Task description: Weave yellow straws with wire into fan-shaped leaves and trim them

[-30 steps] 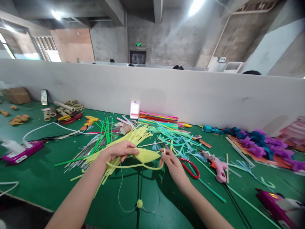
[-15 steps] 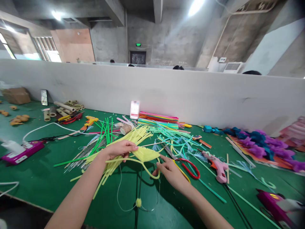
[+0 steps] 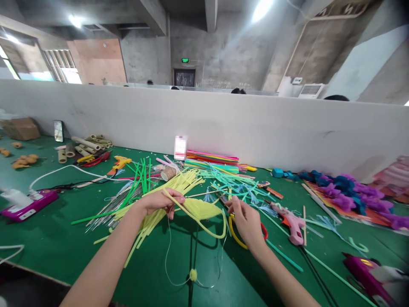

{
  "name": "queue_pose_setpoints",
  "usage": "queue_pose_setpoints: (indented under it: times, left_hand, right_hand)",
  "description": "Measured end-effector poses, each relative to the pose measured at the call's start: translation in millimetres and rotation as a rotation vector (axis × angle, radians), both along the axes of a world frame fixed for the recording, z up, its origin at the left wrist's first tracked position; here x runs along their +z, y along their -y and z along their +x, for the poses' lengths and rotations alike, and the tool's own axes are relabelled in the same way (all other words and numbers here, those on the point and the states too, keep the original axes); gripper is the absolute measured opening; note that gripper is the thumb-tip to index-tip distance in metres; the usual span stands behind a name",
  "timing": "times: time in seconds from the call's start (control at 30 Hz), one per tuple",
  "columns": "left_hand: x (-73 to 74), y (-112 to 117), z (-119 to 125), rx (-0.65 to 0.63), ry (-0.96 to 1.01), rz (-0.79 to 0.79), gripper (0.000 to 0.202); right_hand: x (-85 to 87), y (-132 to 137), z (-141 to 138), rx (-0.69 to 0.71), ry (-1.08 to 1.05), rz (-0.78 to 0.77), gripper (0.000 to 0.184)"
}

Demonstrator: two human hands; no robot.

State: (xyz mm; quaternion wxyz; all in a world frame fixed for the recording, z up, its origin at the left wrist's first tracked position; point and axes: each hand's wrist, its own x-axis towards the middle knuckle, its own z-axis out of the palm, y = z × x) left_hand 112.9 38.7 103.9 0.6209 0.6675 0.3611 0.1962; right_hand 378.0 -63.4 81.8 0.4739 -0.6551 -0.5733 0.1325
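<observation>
My left hand [image 3: 161, 200] is closed round one end of a yellow pipe cleaner [image 3: 204, 228] and a flat yellow woven piece [image 3: 200, 208], held just above the green table [image 3: 51, 238]. The pipe cleaner curves down and right in a loop to my right hand [image 3: 246, 221], which pinches its other end. A thin wire loop [image 3: 169, 264] with a small yellow pompom [image 3: 193, 274] hangs below the piece. Red-handled scissors [image 3: 263, 230] lie under my right hand.
Loose yellow, green and mint pipe cleaners [image 3: 143, 179] litter the table. A pink glue gun [image 3: 292, 221] lies to the right, purple and blue fluffy flowers [image 3: 354, 192] beyond it. A magenta box [image 3: 30, 204] with a cable sits at the left. A white partition [image 3: 223, 123] stands behind.
My right hand rose and moved right, drawing the yellow pipe cleaner's loop up and round the woven piece. The hanging wire and pompom shifted slightly right.
</observation>
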Motion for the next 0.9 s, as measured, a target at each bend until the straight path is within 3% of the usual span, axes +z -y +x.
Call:
queue_pose_setpoints:
  times: [0.1, 0.13, 0.2, 0.27, 0.33, 0.43, 0.53, 0.73, 0.9]
  left_hand:
    - [0.4, 0, -1, -0.070, -0.002, -0.013, 0.029]
    - [0.4, -1, -2, -0.068, 0.011, -0.021, 0.030]
    - [0.2, -3, -4, -0.060, 0.029, -0.045, 0.033]
    - [-0.3, -5, -7, -0.049, 0.033, -0.062, 0.035]
    - [-0.8, -7, -8, -0.041, 0.030, -0.070, 0.036]
    - [-0.8, -7, -9, -0.042, 0.026, -0.077, 0.036]
    - [0.1, -7, -9, -0.061, 0.035, -0.086, 0.036]
    - [-0.9, -8, -10, -0.083, 0.058, -0.102, 0.037]
    - [0.8, -9, -10, -0.134, 0.025, -0.051, 0.038]
  right_hand:
    - [3.0, 1, 3, 0.319, -0.157, -0.083, 0.041]
    - [4.4, 3, 4, 0.451, -0.185, -0.134, 0.052]
    - [7.3, 7, 4, 0.641, -0.207, -0.245, 0.092]
    - [9.1, 11, 3, 0.703, -0.208, -0.313, 0.116]
    - [9.1, 12, 3, 0.703, -0.214, -0.326, 0.122]
    - [7.1, 10, 4, 0.666, -0.192, -0.282, 0.116]
    - [5.5, 8, 3, 0.596, -0.077, -0.213, 0.106]
    - [4.7, 11, -4, 0.561, 0.129, -0.109, 0.110]
    - [4.0, 6, 1, 0.354, 0.292, 0.077, 0.096]
